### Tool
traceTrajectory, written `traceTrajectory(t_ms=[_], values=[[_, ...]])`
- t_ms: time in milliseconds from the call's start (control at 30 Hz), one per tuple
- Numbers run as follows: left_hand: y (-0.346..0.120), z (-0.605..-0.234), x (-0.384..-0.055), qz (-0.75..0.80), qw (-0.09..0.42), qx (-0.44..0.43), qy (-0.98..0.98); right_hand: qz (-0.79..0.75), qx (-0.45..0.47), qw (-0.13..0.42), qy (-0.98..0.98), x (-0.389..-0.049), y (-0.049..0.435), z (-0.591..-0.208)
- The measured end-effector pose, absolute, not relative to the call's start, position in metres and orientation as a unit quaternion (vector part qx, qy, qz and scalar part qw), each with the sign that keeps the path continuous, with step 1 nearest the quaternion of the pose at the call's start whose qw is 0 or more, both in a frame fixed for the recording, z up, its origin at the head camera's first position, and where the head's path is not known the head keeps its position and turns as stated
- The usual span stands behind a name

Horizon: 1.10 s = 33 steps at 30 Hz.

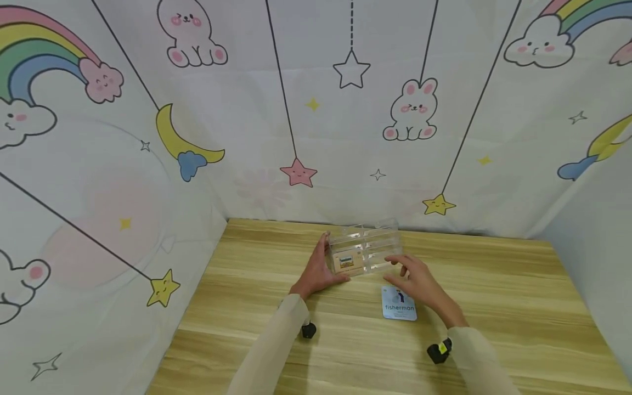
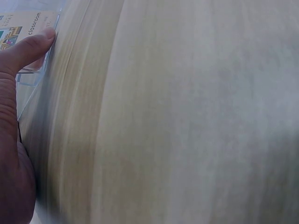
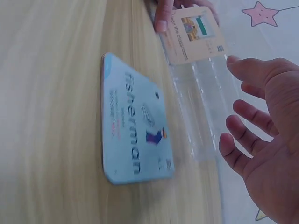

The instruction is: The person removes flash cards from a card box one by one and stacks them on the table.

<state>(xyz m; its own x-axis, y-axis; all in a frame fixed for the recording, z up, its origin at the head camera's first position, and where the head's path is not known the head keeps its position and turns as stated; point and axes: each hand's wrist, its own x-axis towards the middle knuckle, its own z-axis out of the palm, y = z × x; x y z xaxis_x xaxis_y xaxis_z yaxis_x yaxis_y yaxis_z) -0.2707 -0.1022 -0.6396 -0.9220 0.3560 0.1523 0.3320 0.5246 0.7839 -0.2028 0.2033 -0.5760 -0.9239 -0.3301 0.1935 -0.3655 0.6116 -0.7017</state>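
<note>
My left hand (image 1: pixel 317 272) grips the left end of a clear plastic card holder (image 1: pixel 382 245), thumb along its front edge and fingers at its side. The holder has several divided slots and stands at the back of the table. In its lower left slot sits a beige card (image 1: pixel 348 262) with a picture; the left wrist view shows the word "classroom" on it. Beside the holder's right half hovers my right hand (image 1: pixel 419 282), fingers loosely bent and holding nothing. Below that hand lies a light blue "fisherman" card (image 3: pixel 135 126), apparently atop a small stack.
The wood-grain table (image 1: pixel 237 329) ends at the back against a white cloth (image 1: pixel 247 109) printed with stars, rabbits and rainbows. More of this cloth hangs at the left, and a pale wall (image 1: pixel 587 258) stands at the right.
</note>
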Motion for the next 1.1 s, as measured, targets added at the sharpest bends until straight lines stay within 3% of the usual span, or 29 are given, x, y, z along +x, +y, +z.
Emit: traceTrajectory(t_ms=[467,1100], values=[[-0.101,-0.638,-0.271,0.443,0.013,0.203,0.873,0.429,0.215,0.008,-0.877,-0.225,0.161,-0.579],[-0.103,-0.642,-0.273,0.447,0.011,0.199,0.872,0.430,0.210,0.003,-0.878,-0.231,0.148,-0.577]])
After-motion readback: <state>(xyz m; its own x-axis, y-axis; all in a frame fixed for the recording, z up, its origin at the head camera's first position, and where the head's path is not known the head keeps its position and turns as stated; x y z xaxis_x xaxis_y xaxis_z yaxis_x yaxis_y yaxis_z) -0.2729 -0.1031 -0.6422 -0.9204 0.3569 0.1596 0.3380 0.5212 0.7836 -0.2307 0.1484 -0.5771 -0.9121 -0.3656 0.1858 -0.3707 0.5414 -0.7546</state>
